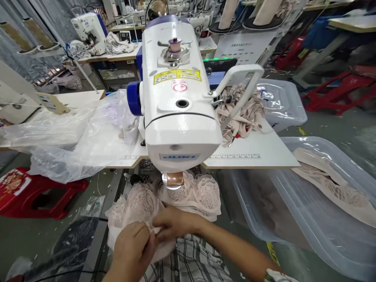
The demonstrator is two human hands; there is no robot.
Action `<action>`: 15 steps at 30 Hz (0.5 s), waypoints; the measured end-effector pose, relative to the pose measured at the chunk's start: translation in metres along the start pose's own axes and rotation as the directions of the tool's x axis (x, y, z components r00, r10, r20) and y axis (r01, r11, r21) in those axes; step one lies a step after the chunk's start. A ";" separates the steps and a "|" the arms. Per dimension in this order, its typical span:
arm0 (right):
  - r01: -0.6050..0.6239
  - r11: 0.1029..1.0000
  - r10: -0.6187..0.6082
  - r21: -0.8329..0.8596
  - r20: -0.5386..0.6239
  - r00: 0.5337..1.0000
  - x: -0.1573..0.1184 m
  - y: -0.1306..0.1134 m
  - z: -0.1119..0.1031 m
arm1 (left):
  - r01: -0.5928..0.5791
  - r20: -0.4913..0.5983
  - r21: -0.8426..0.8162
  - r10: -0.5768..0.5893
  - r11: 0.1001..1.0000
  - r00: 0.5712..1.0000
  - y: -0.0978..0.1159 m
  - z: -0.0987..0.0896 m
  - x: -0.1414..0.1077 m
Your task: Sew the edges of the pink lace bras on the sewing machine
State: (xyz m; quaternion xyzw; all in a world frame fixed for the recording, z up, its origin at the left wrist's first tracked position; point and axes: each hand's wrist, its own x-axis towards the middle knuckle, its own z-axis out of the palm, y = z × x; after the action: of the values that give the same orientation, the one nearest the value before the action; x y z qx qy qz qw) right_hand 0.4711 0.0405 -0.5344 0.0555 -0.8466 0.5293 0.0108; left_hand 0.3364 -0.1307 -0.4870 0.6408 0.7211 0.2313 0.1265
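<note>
Below the head of a white JUKI sewing machine [182, 129] are beige lace bras. One bra's lace cups [142, 201] lie at the left, in front of my body. Another padded lace bra [207, 194] sits under the needle area, with its cups facing up. My left hand [133, 244] is closed on the edge of the nearer bra, fingers pinched together. Beside it my right hand [173, 223] grips the same fabric, its fingers curled and slightly blurred. The exact spot between the fingertips is partly hidden.
Beige fabric straps [241, 113] lie heaped on the machine table at right. Clear plastic bins [264, 211] stand to the right, one holding beige pieces [331, 184]. Plastic bags [100, 129] cover the left table. A red stool [38, 196] stands at lower left.
</note>
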 end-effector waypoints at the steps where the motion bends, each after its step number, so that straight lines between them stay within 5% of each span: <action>1: 0.011 0.999 -0.010 0.053 -0.016 1.000 -0.015 -0.010 -0.005 | -0.002 -0.037 -0.105 -0.002 0.994 0.999 0.005 0.001 0.008; 3: 0.049 0.994 -0.040 0.097 -0.097 0.994 -0.048 -0.032 -0.015 | 0.113 0.009 -0.370 -0.118 0.922 0.993 0.005 0.007 0.029; 5: 0.076 0.992 -0.062 0.104 -0.133 0.989 -0.078 -0.054 -0.026 | 0.306 0.272 -0.610 -0.169 0.731 0.947 0.002 0.016 0.051; 7: 0.051 0.992 -0.037 0.111 -0.121 0.992 -0.101 -0.071 -0.036 | 0.494 0.547 -0.721 -0.038 0.487 0.836 0.002 0.025 0.070; 9: -0.021 0.993 0.030 0.116 -0.078 0.997 -0.117 -0.081 -0.045 | 0.590 0.638 -0.740 0.063 0.323 0.767 0.008 0.032 0.084; 12: -0.084 0.984 0.079 0.159 0.038 0.996 -0.136 -0.082 -0.055 | 0.619 0.671 -0.713 0.062 0.330 0.739 0.021 0.034 0.097; 15: -0.144 0.976 0.126 0.161 0.112 0.986 -0.151 -0.075 -0.063 | 0.476 0.620 -0.702 0.125 0.530 0.775 0.031 0.031 0.103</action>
State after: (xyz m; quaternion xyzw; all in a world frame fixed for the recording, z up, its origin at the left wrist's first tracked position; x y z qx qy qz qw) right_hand 0.6267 0.0764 -0.4511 0.0254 -0.8000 0.5950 -0.0730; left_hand 0.3635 -0.0216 -0.4867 0.4580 0.5071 0.3120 0.6601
